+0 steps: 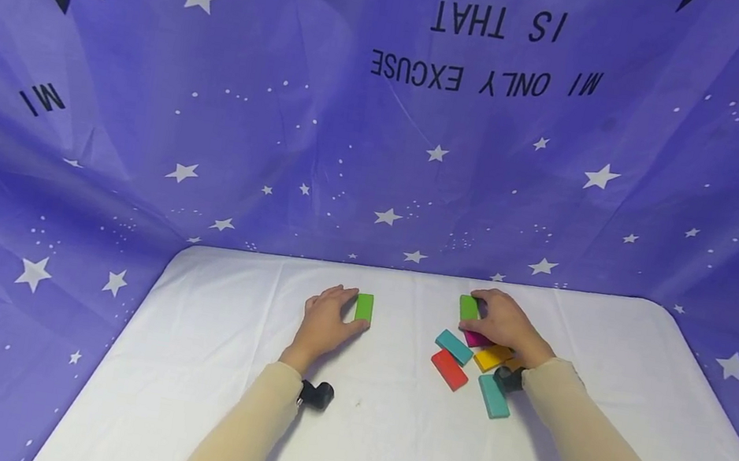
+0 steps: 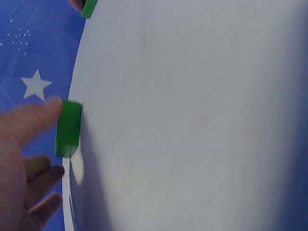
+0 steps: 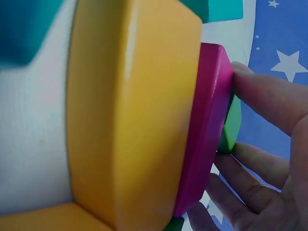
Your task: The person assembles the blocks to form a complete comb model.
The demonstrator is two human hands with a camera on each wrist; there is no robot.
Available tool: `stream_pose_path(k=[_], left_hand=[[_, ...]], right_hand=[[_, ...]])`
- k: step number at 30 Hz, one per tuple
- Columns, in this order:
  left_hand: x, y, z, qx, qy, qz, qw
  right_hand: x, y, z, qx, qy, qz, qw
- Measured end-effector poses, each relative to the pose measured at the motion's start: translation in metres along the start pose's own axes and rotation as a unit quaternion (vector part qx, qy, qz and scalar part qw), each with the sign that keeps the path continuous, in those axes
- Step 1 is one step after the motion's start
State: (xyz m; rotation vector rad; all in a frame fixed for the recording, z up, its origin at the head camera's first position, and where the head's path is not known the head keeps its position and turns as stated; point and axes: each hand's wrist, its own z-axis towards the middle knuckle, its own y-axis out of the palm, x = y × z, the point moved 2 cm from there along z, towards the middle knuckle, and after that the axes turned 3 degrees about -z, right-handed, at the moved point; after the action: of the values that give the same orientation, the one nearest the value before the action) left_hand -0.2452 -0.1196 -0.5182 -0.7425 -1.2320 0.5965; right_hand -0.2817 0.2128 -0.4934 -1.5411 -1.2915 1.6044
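On the white table, a green block (image 1: 364, 309) sits beside my left hand (image 1: 324, 323). In the left wrist view the blurred thumb overlaps the block's upper end, and a small gap shows between the other fingertips and its lower end. My right hand (image 1: 505, 322) pinches another green block (image 1: 468, 309) between thumb and fingers. A magenta block (image 3: 204, 130) partly hides that green block in the right wrist view. Below the right hand are yellow blocks (image 1: 491, 358), close to the magenta one.
Left of the yellow blocks lie a teal block (image 1: 454, 347) and a red block (image 1: 448, 370). A second teal block (image 1: 493, 396) lies nearer the camera by the right wrist. A purple star-printed cloth (image 1: 326, 136) hangs behind the table's far edge.
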Motion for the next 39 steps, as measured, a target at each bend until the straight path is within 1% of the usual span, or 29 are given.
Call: stream_pose_path(k=[5, 11, 15, 18, 23, 27, 34, 39], left_hand=[[0.001, 0.004, -0.002, 0.022, -0.015, 0.018, 0.9995], [0.005, 0.005, -0.003, 0.037, -0.003, 0.041, 0.9985], [0.008, 0.004, -0.004, 0.045, -0.002, 0.049, 0.9978], [0.010, 0.005, -0.005, 0.050, -0.005, 0.044, 0.9978], [0.012, 0.008, -0.005, 0.053, -0.027, 0.025, 0.9979], [0.012, 0.009, -0.005, 0.053, -0.041, 0.022, 0.9975], [0.013, 0.006, -0.007, 0.050, -0.045, 0.042, 0.9969], [0.013, 0.007, -0.006, 0.050, -0.048, 0.038, 0.9969]], right_hand=[[-0.002, 0.001, 0.001, 0.007, 0.001, -0.002, 1.000], [-0.004, 0.001, 0.005, 0.029, -0.005, 0.009, 1.000], [-0.011, 0.000, 0.008, 0.052, -0.025, 0.020, 0.998], [-0.018, -0.001, 0.010, 0.067, -0.037, 0.022, 0.997], [-0.033, -0.001, 0.017, 0.083, -0.054, 0.026, 0.995], [-0.047, 0.000, 0.023, 0.088, -0.063, 0.034, 0.994], [-0.073, 0.008, 0.036, 0.089, -0.073, 0.040, 0.993], [-0.088, 0.016, 0.044, 0.093, -0.084, 0.050, 0.991]])
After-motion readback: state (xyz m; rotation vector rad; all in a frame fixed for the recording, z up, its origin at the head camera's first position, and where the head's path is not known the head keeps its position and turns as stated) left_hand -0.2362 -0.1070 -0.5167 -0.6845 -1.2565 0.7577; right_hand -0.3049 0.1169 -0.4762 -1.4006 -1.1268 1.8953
